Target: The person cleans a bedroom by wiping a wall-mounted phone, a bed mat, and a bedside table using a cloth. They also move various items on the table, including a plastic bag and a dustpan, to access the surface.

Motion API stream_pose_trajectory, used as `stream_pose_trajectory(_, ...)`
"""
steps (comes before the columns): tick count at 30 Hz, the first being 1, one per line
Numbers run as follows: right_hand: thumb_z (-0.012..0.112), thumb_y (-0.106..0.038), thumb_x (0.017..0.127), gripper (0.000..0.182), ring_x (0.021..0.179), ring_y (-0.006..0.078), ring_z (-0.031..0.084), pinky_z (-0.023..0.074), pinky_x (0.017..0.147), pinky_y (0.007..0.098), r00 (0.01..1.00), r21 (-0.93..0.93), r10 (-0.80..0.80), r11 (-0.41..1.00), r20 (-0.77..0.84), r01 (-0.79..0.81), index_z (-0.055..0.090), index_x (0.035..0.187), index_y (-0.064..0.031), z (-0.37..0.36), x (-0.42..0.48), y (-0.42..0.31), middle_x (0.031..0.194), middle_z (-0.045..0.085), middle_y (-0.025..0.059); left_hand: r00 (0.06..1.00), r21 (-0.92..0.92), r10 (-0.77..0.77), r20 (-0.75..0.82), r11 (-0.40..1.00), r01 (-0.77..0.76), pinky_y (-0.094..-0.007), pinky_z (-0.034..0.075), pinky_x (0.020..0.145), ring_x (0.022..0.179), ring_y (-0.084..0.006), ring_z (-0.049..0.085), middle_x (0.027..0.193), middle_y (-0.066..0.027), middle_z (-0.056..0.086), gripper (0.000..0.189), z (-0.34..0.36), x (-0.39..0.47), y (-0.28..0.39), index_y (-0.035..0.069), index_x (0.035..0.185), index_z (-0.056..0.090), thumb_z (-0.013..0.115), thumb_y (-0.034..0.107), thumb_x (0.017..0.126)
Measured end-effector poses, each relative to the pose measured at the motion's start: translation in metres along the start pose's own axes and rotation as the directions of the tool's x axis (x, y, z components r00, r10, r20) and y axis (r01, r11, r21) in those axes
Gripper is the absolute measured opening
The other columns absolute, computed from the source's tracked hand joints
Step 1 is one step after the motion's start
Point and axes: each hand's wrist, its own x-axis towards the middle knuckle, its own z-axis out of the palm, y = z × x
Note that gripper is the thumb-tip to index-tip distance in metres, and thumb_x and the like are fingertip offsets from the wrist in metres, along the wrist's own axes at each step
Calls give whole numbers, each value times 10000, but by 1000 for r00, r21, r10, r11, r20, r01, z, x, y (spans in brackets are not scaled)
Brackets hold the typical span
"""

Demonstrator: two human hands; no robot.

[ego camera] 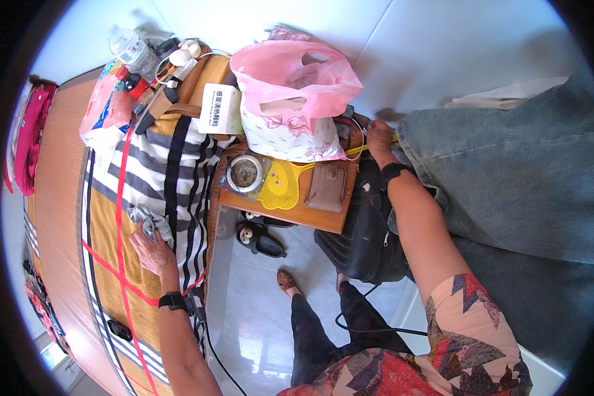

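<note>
My left hand (151,250) lies on the striped blanket (104,213) on the bed, its fingers on a crumpled grey cloth (153,223). My right hand (380,138) reaches past the far right corner of the wooden bedside table (302,218), beside a yellow stick-like handle (357,149); its fingers are partly hidden, so its hold cannot be told. On the table are a brown wallet (326,188), a yellow fly swatter (279,185), a round metal-rimmed ashtray (244,173) and a pink and white plastic bag (297,89).
A white medicine box (219,109), plastic bottle (134,53) and red-capped bottle (131,81) stand near the bed's head. Red straps (121,208) cross the blanket. A black bag (371,227) sits beside the table; black slippers (262,240) lie below. Denim fabric (515,183) hangs at right.
</note>
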Motion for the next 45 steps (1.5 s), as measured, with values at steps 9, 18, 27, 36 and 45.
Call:
stream_pose_trajectory(9, 711, -267, 666, 221, 781, 303, 603, 488, 698, 375, 899, -155, -186, 952, 397, 265, 671, 742, -63, 13, 24, 51, 759, 640, 134, 1000, -26, 22, -10, 999, -22, -415, 453, 734, 941, -326, 527, 1010, -110, 496, 411, 3, 1, 2, 137, 1143, 472, 626, 100, 763)
stream_pose_trajectory(18, 664, -190, 728, 117, 772, 283, 633, 510, 730, 377, 838, -1, -121, 990, 532, 143, 688, 740, -75, 56, 49, 56, 817, 671, 108, 1000, -25, 4, 6, 1000, -4, -412, 454, 735, 947, -329, 531, 1014, -112, 499, 396, 2, 2, 5, 128, 1140, 476, 620, 102, 772)
stream_pose_trajectory(27, 580, -145, 770, 135, 839, 324, 615, 500, 773, 411, 866, -335, -279, 838, 415, 431, 663, 854, -79, -18, 20, 27, 835, 646, 117, 1000, -29, 7, 1, 1000, -7, -417, 453, 735, 946, -331, 530, 1010, -114, 496, 412, 1, 1, -3, 132, 1138, 468, 625, 82, 760)
stream_pose_trajectory(36, 541, -97, 749, 134, 848, 309, 622, 500, 714, 442, 691, -458, -341, 553, 637, 696, 672, 755, -71, -24, 11, 33, 815, 637, 127, 1000, -50, 21, 2, 999, -20, -418, 451, 741, 951, -326, 527, 1017, -108, 499, 425, 6, 3, 1, 138, 1138, 464, 628, 79, 751)
stream_pose_trajectory(45, 532, -114, 762, 119, 890, 254, 585, 456, 724, 427, 569, -443, -509, 358, 646, 822, 639, 733, -73, -23, 9, 38, 859, 615, 82, 1000, -38, 0, 8, 999, 0, -421, 445, 757, 966, -328, 519, 1019, -108, 497, 418, 6, 1, -2, 131, 1132, 466, 632, 89, 751)
